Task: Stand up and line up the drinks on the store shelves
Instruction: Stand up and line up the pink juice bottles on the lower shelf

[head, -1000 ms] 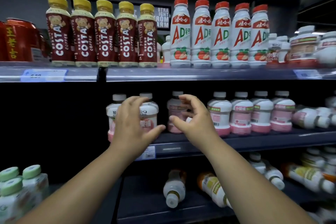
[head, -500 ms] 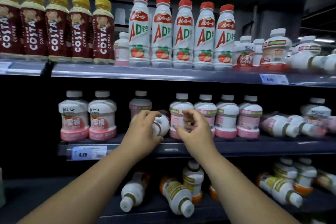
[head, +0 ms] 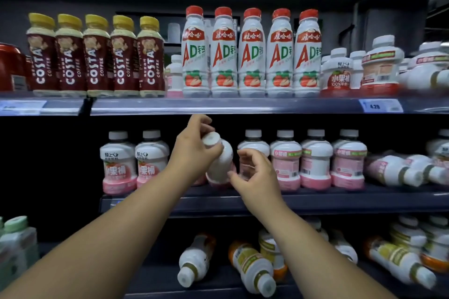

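Tilted bottle (head: 220, 162) is on the middle shelf (head: 315, 198), in the gap between the left pair (head: 134, 160) and the right row (head: 315, 160). Long axis leans: cap (head: 211, 139) points up and toward the camera, slightly left, with the pink base low by the shelf. Left hand (head: 193, 153) is clamped round its neck and shoulder. Right hand (head: 255, 175) is curled beside the lower body; can't tell if it's touching. Suggest: pivot on the base, swing the cap back to vertical, steady the bottom, turn the label forward, align with the right row.

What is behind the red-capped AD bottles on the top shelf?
Only a small white bottle with a pink base shows at the row's left end; the AD bottles cover the rest.
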